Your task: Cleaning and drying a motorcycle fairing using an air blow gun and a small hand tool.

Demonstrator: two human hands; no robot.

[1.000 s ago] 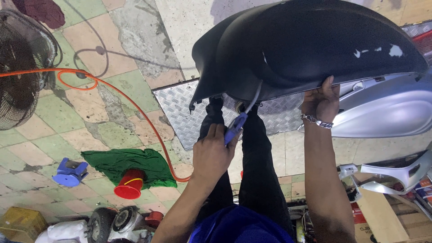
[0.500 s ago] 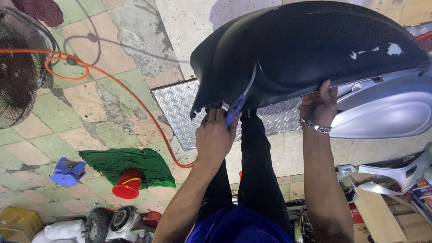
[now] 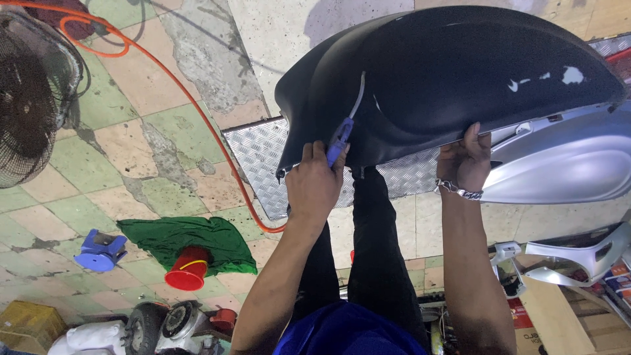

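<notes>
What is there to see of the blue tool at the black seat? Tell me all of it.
The blue tool looks like an air blow gun: a slim blue plastic-looking handle with a thin pale nozzle angled up onto the black seat. The left hand wraps its lower end. An orange hose trails off across the tiled floor toward it; the join is hidden.

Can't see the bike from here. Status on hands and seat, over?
Left hand gripping blue air blow gun, nozzle at the black scooter seat. Right hand holding the seat's edge. Orange hose trailing across floor.
</notes>
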